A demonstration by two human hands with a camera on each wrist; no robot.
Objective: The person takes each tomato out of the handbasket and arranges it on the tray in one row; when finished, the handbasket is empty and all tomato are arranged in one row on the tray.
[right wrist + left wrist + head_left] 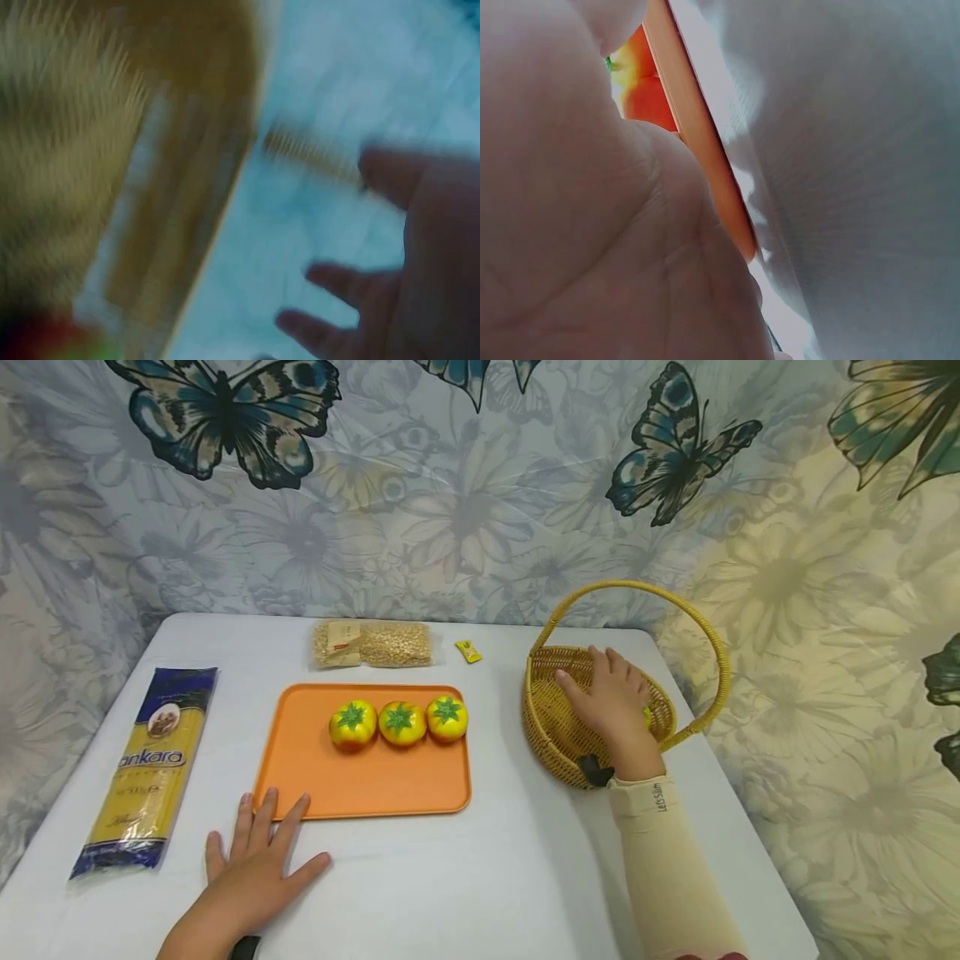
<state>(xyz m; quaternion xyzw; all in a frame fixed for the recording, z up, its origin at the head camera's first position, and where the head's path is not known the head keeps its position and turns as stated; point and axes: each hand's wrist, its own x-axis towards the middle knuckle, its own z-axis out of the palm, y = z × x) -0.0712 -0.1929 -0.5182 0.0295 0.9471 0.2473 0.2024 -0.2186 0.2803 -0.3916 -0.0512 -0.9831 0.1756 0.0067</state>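
Note:
My right hand [617,702] is over the woven basket [543,727], its fingers extended and nothing in its grasp. A yellow-green thing [647,717] shows in the basket beside the hand, which hides most of it. The right wrist view is blurred; a red and green patch [56,341] appears at its lower left. With fingers spread, my left hand [255,868] lies at the near left corner of the orange tray [367,785], fingertips right at its rim. Three yellow-red tomatoes [402,724] with green leafy tops sit in a row on the tray.
A pasta packet [153,760] lies at the left of the white table [465,893]. Behind the tray are a clear bag of pale grains [390,643] and a small yellow wrapped sweet [468,651]. The basket's tall handle [720,668] arches up at the right.

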